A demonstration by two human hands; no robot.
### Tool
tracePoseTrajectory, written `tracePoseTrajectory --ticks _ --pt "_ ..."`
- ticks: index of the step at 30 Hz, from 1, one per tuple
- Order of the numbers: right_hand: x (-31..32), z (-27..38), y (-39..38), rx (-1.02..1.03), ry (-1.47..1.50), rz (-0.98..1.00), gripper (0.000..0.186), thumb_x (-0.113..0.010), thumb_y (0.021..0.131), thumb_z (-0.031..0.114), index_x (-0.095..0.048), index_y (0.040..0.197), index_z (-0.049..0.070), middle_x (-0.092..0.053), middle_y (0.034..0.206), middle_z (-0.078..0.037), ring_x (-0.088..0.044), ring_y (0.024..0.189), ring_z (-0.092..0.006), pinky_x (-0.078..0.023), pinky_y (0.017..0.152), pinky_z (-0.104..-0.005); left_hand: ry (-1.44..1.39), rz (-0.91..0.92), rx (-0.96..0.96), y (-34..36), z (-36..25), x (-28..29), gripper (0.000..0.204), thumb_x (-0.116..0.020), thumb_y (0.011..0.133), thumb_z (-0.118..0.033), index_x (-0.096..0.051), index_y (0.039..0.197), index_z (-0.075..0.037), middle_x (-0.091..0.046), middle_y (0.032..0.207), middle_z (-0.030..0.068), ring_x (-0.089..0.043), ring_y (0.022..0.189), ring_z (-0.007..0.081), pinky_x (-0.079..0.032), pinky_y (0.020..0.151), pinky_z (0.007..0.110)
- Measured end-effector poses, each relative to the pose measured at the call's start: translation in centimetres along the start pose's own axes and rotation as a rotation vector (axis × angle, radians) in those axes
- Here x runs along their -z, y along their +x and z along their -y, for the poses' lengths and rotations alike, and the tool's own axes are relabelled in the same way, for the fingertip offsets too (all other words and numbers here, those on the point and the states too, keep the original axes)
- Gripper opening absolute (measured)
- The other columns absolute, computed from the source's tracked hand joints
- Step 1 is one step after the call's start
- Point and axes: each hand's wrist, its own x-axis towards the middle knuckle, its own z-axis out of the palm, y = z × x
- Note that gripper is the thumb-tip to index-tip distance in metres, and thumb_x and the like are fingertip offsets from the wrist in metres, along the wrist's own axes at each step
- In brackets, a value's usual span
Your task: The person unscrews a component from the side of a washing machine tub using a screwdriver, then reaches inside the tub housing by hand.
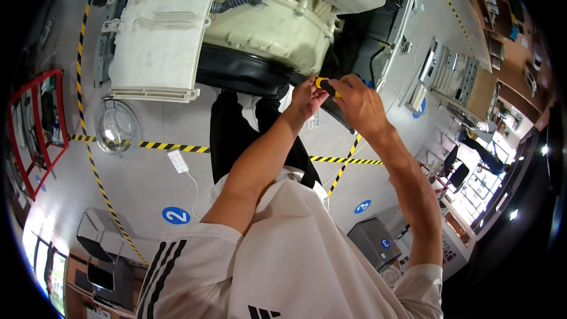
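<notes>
In my right hand (361,106) is a screwdriver (325,86) with a yellow and black handle, its shaft end directed at the lower right edge of a cream plastic washing machine tub (271,32). My left hand (306,99) is closed just beside the screwdriver's front end, fingertips pinched together near the tub's rim. What those fingers hold, if anything, is hidden. A broad black band (242,71) runs along the tub's near side, left of my hands. On top of the tub sits a grey ribbed hose (237,1).
A large whitish panel (159,29) stands left of the tub. The round glass door (117,128) lies on the floor, with a white power strip (177,161) to its right. At far left is a red-framed rack (36,133); at right, metal parts (452,77) and a grey box (374,242).
</notes>
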Motion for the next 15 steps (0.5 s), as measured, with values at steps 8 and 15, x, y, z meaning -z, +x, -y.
tracePoseTrajectory --ticks 8,15 --pt "0.1 -1.0 2.0 -0.246 -0.198 0.175 0.026 -0.066 0.078 0.028 -0.060 0.079 0.003 -0.057 0.058 -0.013 -0.057 0.052 -0.0328 -0.045 0.045 -0.0374 -0.138 -0.021 0.083 -0.2 -0.9 -0.2 0.020 -0.039 0.092 -0.016 -0.052 0.082 -0.005 -0.054 0.068 0.0033 -0.050 0.062 0.0115 -0.047 0.064 0.027" --pt "-0.4 -0.6 0.8 -0.139 -0.134 0.105 0.034 -0.065 0.077 0.034 -0.057 0.091 0.004 -0.058 0.056 -0.013 -0.058 0.052 -0.0331 -0.046 0.046 -0.0380 -0.237 0.010 0.111 -0.4 -1.1 -0.3 0.020 -0.041 0.091 -0.015 -0.050 0.076 -0.006 -0.052 0.063 0.0035 -0.051 0.057 0.0135 -0.046 0.059 0.027"
